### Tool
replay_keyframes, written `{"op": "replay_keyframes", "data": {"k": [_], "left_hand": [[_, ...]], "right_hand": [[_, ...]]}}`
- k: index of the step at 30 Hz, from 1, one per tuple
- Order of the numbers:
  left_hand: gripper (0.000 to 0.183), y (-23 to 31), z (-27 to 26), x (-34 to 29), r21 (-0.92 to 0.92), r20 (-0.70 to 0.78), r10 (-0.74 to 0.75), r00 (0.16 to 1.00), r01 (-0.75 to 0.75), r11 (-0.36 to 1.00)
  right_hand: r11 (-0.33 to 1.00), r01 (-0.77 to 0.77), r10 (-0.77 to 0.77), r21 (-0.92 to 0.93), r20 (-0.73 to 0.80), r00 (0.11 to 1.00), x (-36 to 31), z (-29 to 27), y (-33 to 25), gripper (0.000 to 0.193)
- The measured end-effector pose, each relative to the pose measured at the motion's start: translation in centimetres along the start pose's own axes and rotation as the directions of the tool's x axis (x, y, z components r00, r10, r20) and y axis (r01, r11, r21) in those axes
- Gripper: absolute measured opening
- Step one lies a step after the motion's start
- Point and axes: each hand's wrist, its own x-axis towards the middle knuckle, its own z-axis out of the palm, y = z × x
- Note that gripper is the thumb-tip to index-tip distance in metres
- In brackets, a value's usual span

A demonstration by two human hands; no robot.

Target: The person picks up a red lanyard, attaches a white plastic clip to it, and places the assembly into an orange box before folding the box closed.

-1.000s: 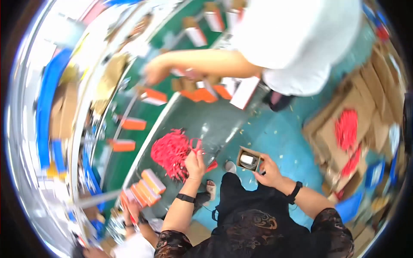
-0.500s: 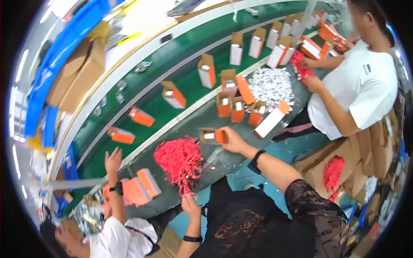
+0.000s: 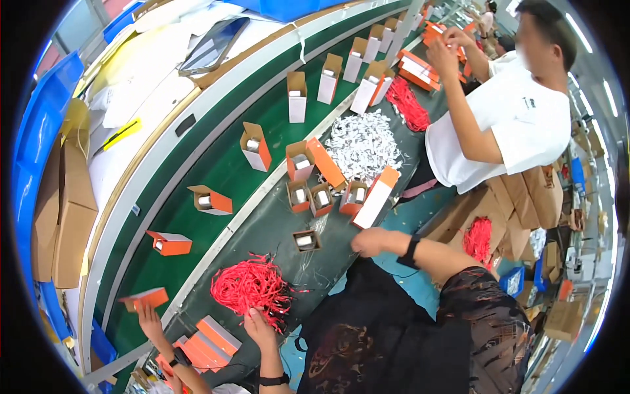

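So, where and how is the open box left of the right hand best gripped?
Pinching the open box by opposite outer walls near its rim, from the right, looks best: it stands mouth up with an item inside, and the right hand is on that side.

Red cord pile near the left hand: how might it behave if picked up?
The red cord pile would probably be floppy, since its thin strands curl and bend. It may lift as a tangle, because strands cross. Stray ends jut out, so some could trail.

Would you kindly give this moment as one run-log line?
left hand: at red strap pile | right hand: near white-orange box, apart from open carton | green belt: row of open boxes
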Motion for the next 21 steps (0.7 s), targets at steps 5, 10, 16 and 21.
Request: {"op": "replay_keyframes", "data": {"k": [5, 10, 16, 21], "left_hand": [[0.035, 0.2, 1.8, -1.4, -0.042, -0.213, 0.044, 0.976, -0.054, 0.998], [0.034, 1.4, 6.1, -4.7, -0.216, -0.453, -0.056, 0.89, -0.049, 0.975], [0.031, 4.8, 11.2, -10.2, -0.161, -0.484, -0.076, 0.872, -0.004, 0.987], [0.031, 6.2, 12.7, -12.6, -0.078, -0.501, -0.049, 0.864, 0.011, 0.997]], "right_hand": [[0.922, -0.339, 0.365, -0.186, 0.125, 0.923, -3.4, -7.1, 7.6, 0.022], [0.97, -0.242, 0.197, 0.008, -0.608, 0.769, 1.8, -13.5, 15.8, 0.023], [0.973, -0.016, -0.111, -0.229, -0.532, 0.84, 9.9, -14.7, 18.3, 0.028], [0.999, 0.002, -0.037, -0.054, -0.662, 0.749, 9.3, -14.1, 18.4, 0.014]]}}
